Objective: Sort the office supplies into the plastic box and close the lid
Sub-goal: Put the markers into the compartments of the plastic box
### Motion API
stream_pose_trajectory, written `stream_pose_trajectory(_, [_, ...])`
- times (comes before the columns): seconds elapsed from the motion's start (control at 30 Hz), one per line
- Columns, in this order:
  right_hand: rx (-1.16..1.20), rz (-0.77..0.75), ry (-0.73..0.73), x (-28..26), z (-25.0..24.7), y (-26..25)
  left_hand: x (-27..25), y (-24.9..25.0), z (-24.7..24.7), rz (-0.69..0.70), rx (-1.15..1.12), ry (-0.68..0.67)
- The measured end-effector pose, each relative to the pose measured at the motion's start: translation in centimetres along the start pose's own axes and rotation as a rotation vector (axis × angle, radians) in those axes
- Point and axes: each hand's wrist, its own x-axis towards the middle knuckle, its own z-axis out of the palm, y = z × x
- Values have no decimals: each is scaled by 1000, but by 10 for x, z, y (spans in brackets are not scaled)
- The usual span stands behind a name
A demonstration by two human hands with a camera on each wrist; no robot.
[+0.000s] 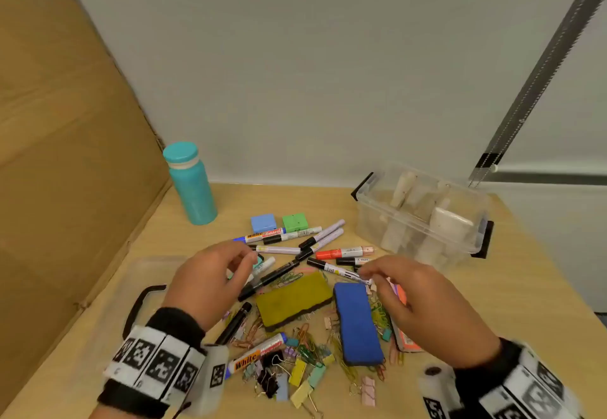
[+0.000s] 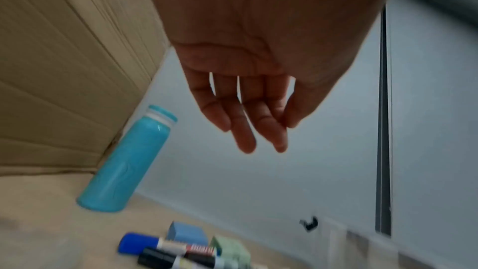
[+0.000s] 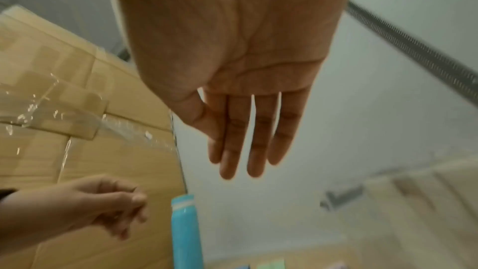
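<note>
Plastic box (image 1: pixel 423 213), lidless, stood at table's (image 1: pixel 512 294) far right, holding pale items, indistinct; supplies heaped before it; left hand (image 1: pixel 210 282) and right hand (image 1: pixel 423 307) hovered above, fingers relaxed, holding nothing

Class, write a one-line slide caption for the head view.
Two open hands hover over scattered markers, erasers and clips; the clear box waits open.
</note>
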Motion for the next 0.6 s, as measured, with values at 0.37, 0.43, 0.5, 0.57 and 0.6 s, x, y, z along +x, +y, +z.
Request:
stream_pose_trajectory(0.37, [-287, 154, -234, 125, 81, 22, 73, -25, 82, -60, 418, -490])
stream_pose_trajectory(0.43, [-359, 222, -383, 137, 91, 26, 76, -24, 85, -60, 442, -514])
stream_pose_trajectory(0.5, [-390, 247, -510, 144, 99, 26, 79, -24, 87, -59, 474, -530])
stream_pose_trajectory(0.57, [-385, 255, -552, 148, 110, 29, 80, -26, 89, -49, 521, -559])
stream_pose_trajectory(0.6, [-381, 269, -546, 149, 114, 30, 81, -26, 89, -41, 540, -579])
